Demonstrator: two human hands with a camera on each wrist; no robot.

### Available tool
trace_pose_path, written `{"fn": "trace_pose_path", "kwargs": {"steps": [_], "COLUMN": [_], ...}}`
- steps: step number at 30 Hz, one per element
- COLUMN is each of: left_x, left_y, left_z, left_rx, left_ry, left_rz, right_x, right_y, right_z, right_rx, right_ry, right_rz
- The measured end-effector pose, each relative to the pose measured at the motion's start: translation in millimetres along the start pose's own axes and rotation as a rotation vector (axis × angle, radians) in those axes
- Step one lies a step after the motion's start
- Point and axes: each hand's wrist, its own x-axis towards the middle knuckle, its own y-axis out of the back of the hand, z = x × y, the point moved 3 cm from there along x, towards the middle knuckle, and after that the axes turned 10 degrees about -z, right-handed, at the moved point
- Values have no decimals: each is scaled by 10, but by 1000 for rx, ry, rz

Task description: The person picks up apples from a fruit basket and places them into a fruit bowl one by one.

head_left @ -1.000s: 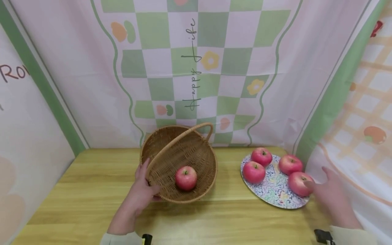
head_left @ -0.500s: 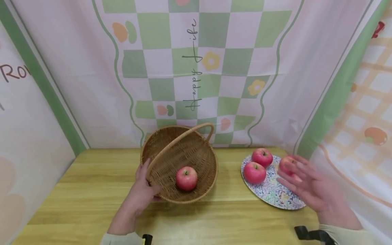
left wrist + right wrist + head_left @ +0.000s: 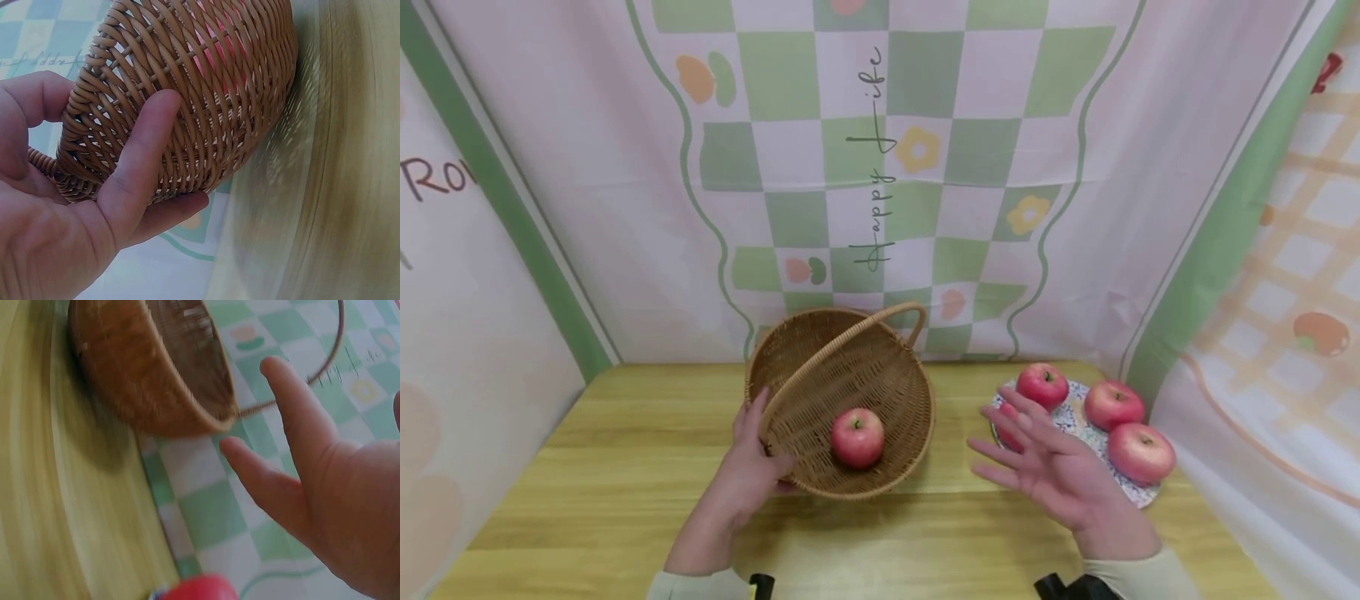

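Note:
A wicker basket [image 3: 895, 375] stands tilted toward me, one red apple [image 3: 857, 437] lying inside it. My left hand [image 3: 748, 471] grips its left rim; in the left wrist view, fingers spread over the woven wall [image 3: 206, 125], through which red shows. Fingers spread and holding nothing, my right hand [image 3: 1067, 483] hovers at the near left side of a patterned plate [image 3: 1070, 417]. It hides part of one apple [image 3: 1009, 429] there. Other apples on the plate are a back one [image 3: 1042, 386] and two on the right [image 3: 1114, 405].
The wooden table [image 3: 625, 467] reaches back to a green-checked curtain [image 3: 850, 167]. Another printed cloth [image 3: 1300, 292] hangs at the right, close to the plate. The basket's arched handle [image 3: 842, 337] rises above its opening.
My right hand has left the nearest right apple on the plate and moved left, spreading its fingers. That apple stays on the plate. My left hand keeps its hold on the basket.

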Motion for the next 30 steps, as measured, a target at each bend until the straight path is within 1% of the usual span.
{"fn": "trace_pose_path", "kwargs": {"steps": [4, 9, 12, 15, 18, 23, 30], "left_x": [-4, 4, 15, 22, 23, 26, 12], "left_y": [10, 10, 6, 11, 14, 4, -34], "left_z": [3, 8, 9, 1, -3, 2, 41], "left_rx": [4, 22, 31, 52, 67, 99, 112], "left_ry": [-3, -5, -10, -14, -10, -9, -7], "left_rz": [-3, -7, -11, -14, -14, -16, -32], "right_x": [235, 531, 676, 802, 919, 1055, 1136], "right_y": [-154, -299, -325, -307, -266, -164, -57], "right_z": [124, 297, 400, 498, 577, 682, 788], "right_rx": [-105, -108, -128, -184, -248, -320, -421], "right_ry": [-34, -80, -99, -117, -133, -166, -239], "right_rz": [59, 103, 160, 228, 271, 289, 303]}}
